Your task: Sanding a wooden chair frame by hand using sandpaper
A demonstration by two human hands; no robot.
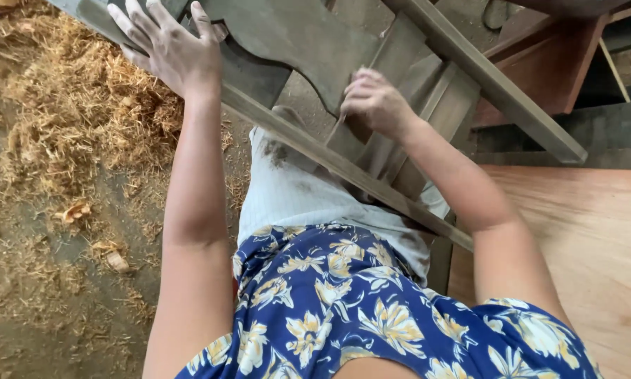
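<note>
A grey wooden frame piece (308, 35) with a curved cut-out panel and straight rails leans across my lap. My left hand (171, 45) lies flat on its upper left part, fingers spread. My right hand (375, 102) is closed around a small piece of sandpaper or similar, pressed against the panel's lower edge near a slat (428, 98). What exactly it holds is mostly hidden by the fingers. I wear a blue floral shirt and light shorts.
Wood shavings and sawdust (63, 119) cover the ground at left. A light plywood sheet (582, 231) lies at right. Reddish-brown wooden furniture (547, 63) stands at the upper right behind the frame's long rail (491, 81).
</note>
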